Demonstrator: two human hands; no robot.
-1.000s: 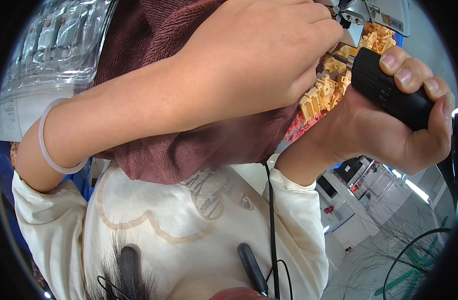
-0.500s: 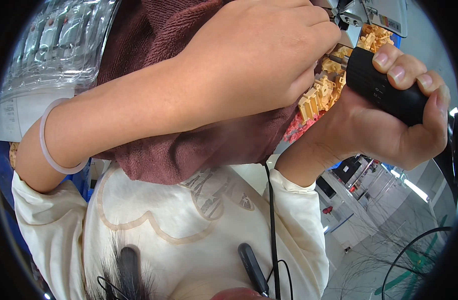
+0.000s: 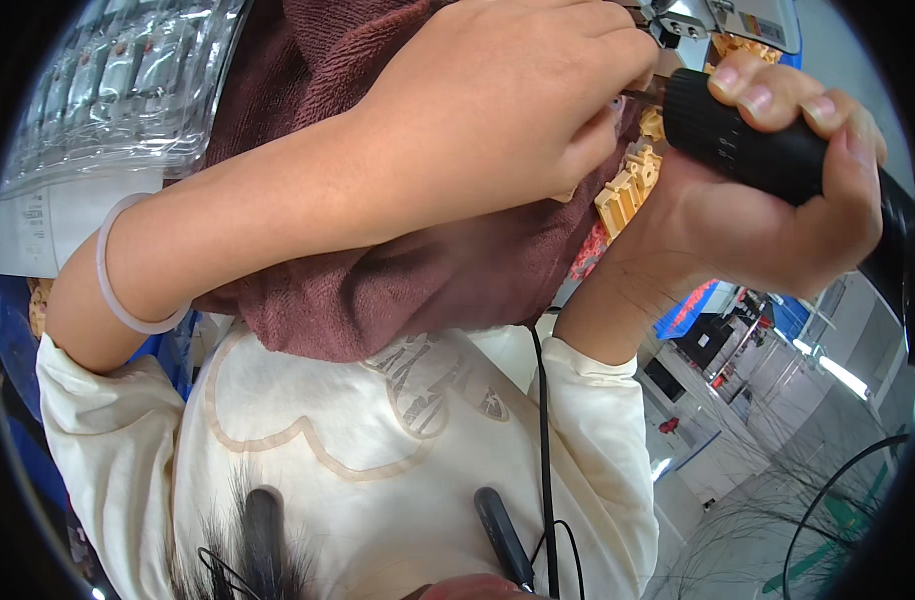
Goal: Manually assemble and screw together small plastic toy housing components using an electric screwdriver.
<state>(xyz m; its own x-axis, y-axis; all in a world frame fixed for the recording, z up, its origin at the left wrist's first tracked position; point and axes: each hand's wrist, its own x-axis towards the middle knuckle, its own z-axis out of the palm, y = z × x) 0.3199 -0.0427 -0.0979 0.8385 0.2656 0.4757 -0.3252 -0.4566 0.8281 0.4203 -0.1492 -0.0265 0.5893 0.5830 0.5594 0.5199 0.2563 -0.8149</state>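
My left hand is closed above a maroon towel, its fingers curled over something I cannot make out. A small cream-coloured bit shows under its thumb side. In my right hand is a black electric screwdriver, held with the fingers wrapped round its body. Its thin metal bit points left and reaches the curled fingers of my left hand, which hide the tip. Beside both hands lie several yellow plastic parts, partly hidden by the right wrist.
Pink pieces lie below the yellow parts. A metal device stands at the far right edge of the work area. At the left, a clear plastic tray rests over white paper. A black cable hangs down my front.
The screwdriver and my right hand have moved left and slightly away, bringing the bit up to my left hand's fingers. My left hand has shifted slightly left.
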